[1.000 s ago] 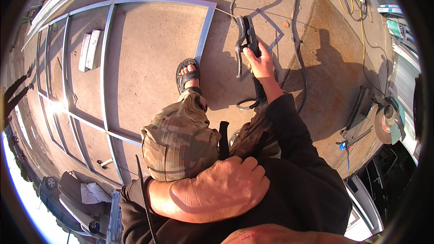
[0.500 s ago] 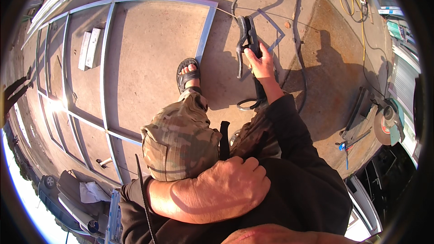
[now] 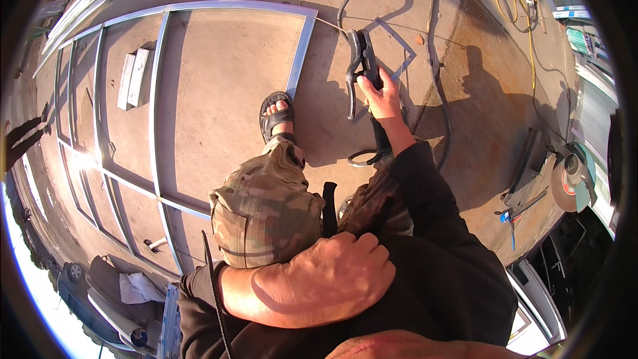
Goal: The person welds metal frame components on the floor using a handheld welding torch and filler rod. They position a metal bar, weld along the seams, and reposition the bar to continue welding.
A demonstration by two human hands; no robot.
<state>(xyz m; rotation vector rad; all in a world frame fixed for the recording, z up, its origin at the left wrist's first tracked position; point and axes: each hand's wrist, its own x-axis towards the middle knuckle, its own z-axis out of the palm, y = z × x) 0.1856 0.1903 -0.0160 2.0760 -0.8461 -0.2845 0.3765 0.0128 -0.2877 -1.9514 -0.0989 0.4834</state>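
My right hand point(image 3: 383, 96) is wrapped round the black handle of a welding electrode holder point(image 3: 369, 66). A thin welding rod point(image 3: 330, 24) sticks out of its jaws, and its far end meets the corner of a silver metal frame point(image 3: 239, 4) lying on the ground. Against my dark top at the waist, my left hand point(image 3: 342, 267) is closed in a fist; anything inside it is hidden. A black strap-like piece point(image 3: 329, 208) rises just above that fist. My sandalled foot point(image 3: 276, 114) rests beside the frame's near right bar.
Dark cables point(image 3: 435, 60) run over the concrete at right. An angle grinder point(image 3: 571, 176) lies at far right near a blue-handled tool point(image 3: 506, 215). Two pale metal offcuts point(image 3: 134, 78) sit within the frame. Long silver bars point(image 3: 93, 3) lie at upper left.
The view has shifted slightly, so the frame's far edge sits a little lower. Both hands keep their grip and pose, and the rod end stays at the frame corner.
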